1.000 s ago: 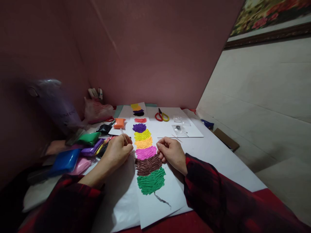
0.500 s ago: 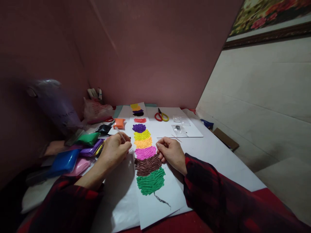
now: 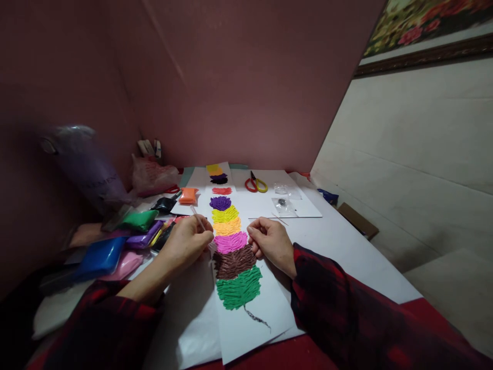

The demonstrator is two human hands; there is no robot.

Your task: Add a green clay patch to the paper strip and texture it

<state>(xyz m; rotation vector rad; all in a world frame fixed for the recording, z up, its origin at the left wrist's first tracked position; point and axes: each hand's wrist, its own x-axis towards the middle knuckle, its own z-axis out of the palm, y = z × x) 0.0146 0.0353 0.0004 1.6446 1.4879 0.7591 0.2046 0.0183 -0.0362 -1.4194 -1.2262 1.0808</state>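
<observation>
A long white sheet (image 3: 234, 336) bears bands of textured, clay-like relief: green (image 3: 239, 289), brown (image 3: 233, 263), pink (image 3: 230, 241), orange, yellow, purple and red. My left hand (image 3: 191, 236) is closed around a thin, pale, see-through stick (image 3: 198, 218), a plastic tool by its look. Its lower end reaches the left edge of the pink band. On the other side, my right hand (image 3: 270, 242) rests on the sheet by the right ends of the pink and brown bands. Its thumb and forefinger are pinched together; whatever lies between them is too small to tell.
Packets of coloured clay, among them blue (image 3: 100, 258), green (image 3: 140, 221) and orange (image 3: 188, 195), crowd the left side. Scissors (image 3: 256, 184), small clear bags (image 3: 284, 207) and a toothpick-like stick (image 3: 280, 219) lie behind my right hand. A wall stands along the back.
My left hand has moved slightly to the right with the pale stick, closer to the pink band. My right hand has stayed where it was.
</observation>
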